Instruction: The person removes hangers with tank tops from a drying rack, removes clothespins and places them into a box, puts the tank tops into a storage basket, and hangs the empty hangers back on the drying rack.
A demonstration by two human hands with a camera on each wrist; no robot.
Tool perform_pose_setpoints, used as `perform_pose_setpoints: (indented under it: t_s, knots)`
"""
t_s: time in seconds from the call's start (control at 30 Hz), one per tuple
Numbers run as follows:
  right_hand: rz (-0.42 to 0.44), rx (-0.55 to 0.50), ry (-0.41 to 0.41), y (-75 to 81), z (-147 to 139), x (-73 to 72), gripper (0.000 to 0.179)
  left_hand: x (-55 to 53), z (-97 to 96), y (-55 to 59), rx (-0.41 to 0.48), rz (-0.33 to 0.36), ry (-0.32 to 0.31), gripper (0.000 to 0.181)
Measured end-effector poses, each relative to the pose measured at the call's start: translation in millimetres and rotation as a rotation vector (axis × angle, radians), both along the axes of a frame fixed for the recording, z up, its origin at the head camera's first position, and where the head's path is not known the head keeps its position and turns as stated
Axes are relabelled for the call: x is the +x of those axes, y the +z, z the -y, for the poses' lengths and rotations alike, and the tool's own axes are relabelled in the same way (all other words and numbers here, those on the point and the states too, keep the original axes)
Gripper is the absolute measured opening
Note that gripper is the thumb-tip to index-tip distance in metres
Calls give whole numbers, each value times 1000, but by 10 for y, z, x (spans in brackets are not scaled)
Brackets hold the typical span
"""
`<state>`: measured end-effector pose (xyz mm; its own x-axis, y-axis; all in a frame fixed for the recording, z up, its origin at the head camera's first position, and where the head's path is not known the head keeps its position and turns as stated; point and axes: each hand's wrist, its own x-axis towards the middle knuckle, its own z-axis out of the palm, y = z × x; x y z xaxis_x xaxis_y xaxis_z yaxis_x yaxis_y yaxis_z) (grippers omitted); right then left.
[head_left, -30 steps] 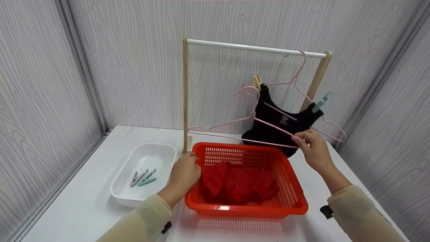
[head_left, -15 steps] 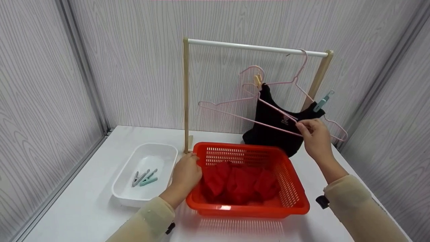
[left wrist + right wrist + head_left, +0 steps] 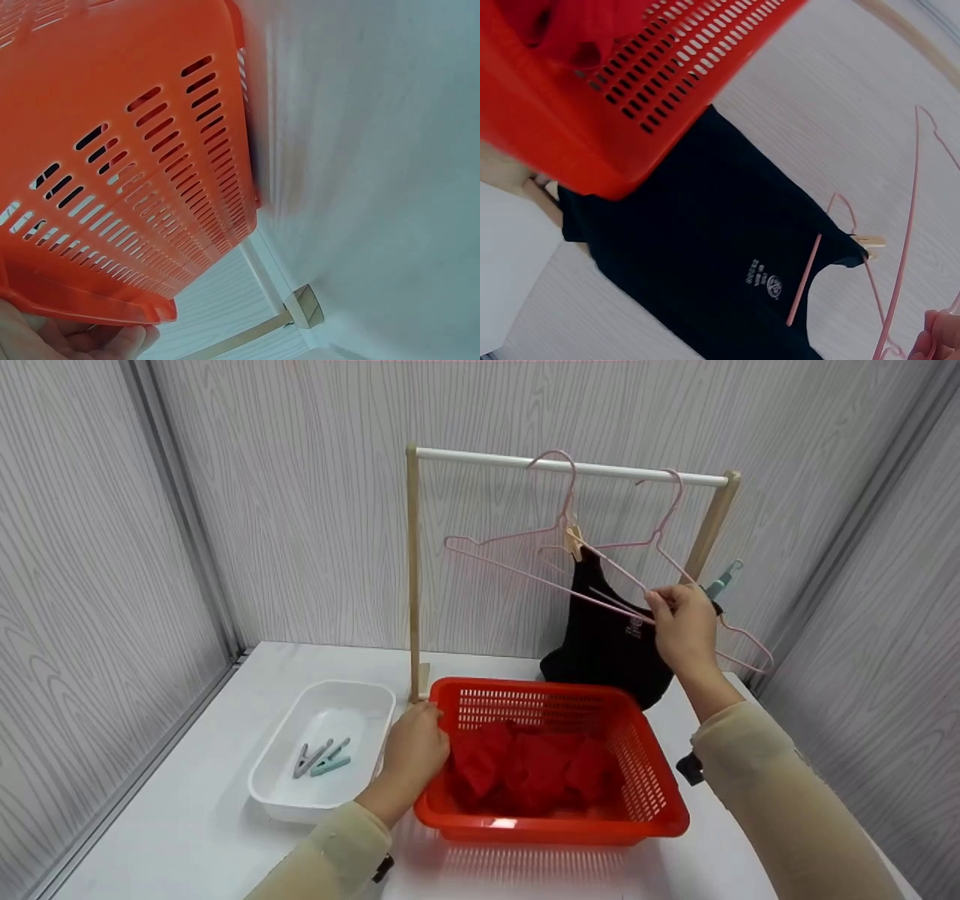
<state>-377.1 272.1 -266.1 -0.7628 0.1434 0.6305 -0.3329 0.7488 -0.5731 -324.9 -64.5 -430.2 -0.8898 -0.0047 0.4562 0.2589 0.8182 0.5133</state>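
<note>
My right hand [image 3: 684,626] pinches the right side of a pink clothes hanger [image 3: 504,571], which tilts up to the left. Its hook overlaps the white rail [image 3: 480,458] in the head view; whether it rests there I cannot tell. Beyond that hand a black top [image 3: 600,649] hangs on a second pink hanger [image 3: 664,521], with a yellow clothes peg [image 3: 574,542] and a teal peg [image 3: 722,582] at its shoulders. With my left hand [image 3: 417,741] I grip the left rim of a red basket [image 3: 555,832]; fingers [image 3: 127,341] curl under the rim in the left wrist view.
Red cloth [image 3: 540,769] lies in the basket. To the left stands a white tray [image 3: 262,795] with a grey peg [image 3: 311,759] and a teal peg [image 3: 330,763]. A wooden post [image 3: 414,577] holds up the rail's left end, close behind the basket.
My right hand has raised the pink hanger from in front of the black top, so its hook moved from below the rail to rail height. My left hand stays on the basket.
</note>
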Motion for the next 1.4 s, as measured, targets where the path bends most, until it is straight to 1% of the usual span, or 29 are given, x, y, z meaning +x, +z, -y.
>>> perform_pose_setpoints:
  t_s: [0.17, 0.23, 0.4, 0.53, 0.73, 0.8, 1.0, 1.3, 1.4]
  knots:
    - [-2, 4, -15, 88, 193, -105, 26, -17, 16, 7, 0, 37, 6, 21]
    - [-4, 2, -25, 102, 279, -143, 27, -22, 23, 5, 4, 59, 15, 22]
    - [-9, -18, -42, 110, 446, -225, 26, -11, 17, 0, 11, 73, 16, 23]
    - [4, -34, -49, 119, 549, -264, 26, 12, 10, 13, 12, 72, 7, 24]
    - [-3, -39, -41, 159, 751, -277, 26, 19, 32, 37, -5, 30, 3, 22]
    - [-4, -40, -40, 164, 825, -277, 25, 19, 41, 43, -2, 42, 6, 22]
    - [4, -23, -50, 114, 1017, -277, 23, 29, 46, 53, 11, 81, 16, 23]
    - [41, 11, -79, -23, 1205, -260, 23, 40, 51, 49, 24, 78, 15, 23]
    - [62, 32, -77, -73, 1272, -254, 23, 31, 57, 36, 16, 64, 12, 22]
